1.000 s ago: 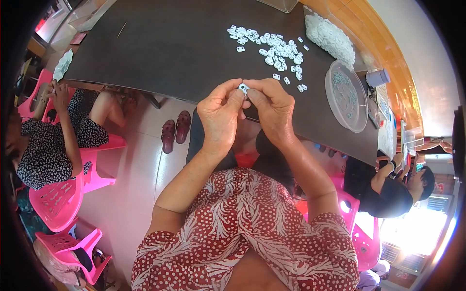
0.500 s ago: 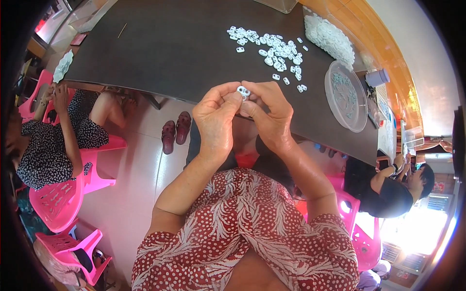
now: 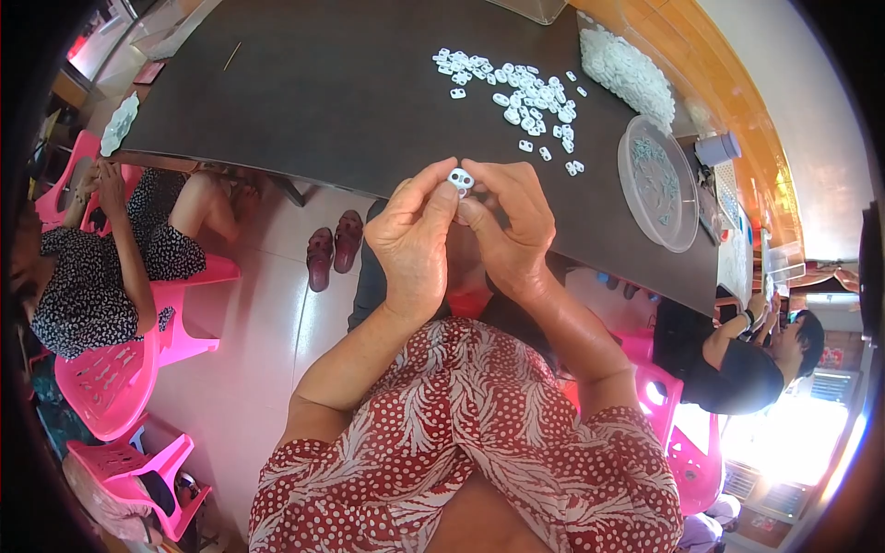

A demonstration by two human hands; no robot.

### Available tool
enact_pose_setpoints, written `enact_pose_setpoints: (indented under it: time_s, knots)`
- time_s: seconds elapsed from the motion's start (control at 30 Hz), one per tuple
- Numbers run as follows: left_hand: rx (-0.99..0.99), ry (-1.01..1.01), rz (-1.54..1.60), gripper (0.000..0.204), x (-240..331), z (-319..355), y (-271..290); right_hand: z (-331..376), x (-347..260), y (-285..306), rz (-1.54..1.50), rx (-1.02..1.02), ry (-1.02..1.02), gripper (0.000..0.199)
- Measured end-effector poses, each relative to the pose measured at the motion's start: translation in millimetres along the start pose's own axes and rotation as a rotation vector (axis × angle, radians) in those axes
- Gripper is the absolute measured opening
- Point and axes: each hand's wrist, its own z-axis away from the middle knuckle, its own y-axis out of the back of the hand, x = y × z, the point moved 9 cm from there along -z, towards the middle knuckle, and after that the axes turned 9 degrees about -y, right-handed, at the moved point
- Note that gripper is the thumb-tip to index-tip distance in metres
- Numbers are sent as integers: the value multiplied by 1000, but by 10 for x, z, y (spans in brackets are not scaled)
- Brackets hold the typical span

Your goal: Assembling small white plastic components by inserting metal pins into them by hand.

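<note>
Just past the table's near edge, a small white oval plastic piece with two holes (image 3: 461,176) is held up between my hands. My left hand (image 3: 411,235) pinches it between thumb and forefinger. My right hand (image 3: 513,226) is closed at the piece's other side, its thumb and curled fingers meeting at the lower end. A second white bit shows beneath the piece, partly covered by my thumbs. Beyond my hands, similar white two-holed pieces (image 3: 527,99) lie in a loose heap on the dark table (image 3: 304,101).
A clear bag packed with white pieces (image 3: 627,76) lies at the far right. Nearer is a round clear tub (image 3: 683,235) with small pale-green bits. A lilac cup (image 3: 717,147) stands beyond it. People sit at left and right; pink chairs (image 3: 111,392) and slippers (image 3: 320,260) are on the floor.
The white piece has turned slightly and stands a little more exposed above my fingertips. My right thumb and fingers have shifted slightly; the heap looks the same.
</note>
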Motion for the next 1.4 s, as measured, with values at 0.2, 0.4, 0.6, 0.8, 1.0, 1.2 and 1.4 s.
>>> enact_pose_setpoints:
  time_s: [0.2,0.4,0.6,0.8,1.0,1.2,1.4]
  knots:
    - [23,8,43,23,-24,18,14,16,-57,7,-4,-9,21,33]
    - [-34,-39,-29,24,32,23,-12,0,233,-60,-428,-120,-363,17]
    - [-49,-92,-57,24,50,48,-10,1,301,-51,-531,-79,-525,12]
    - [-29,-76,-50,25,49,36,13,0,338,-18,-470,-21,-539,13]
    - [-43,-88,-92,24,17,34,30,9,319,-63,-446,-48,-493,10]
    - [-25,-67,-43,22,-17,49,32,8,299,-54,-380,-52,-422,10]
    - [-19,7,-21,21,-76,75,29,6,327,-52,-410,-55,-478,9]
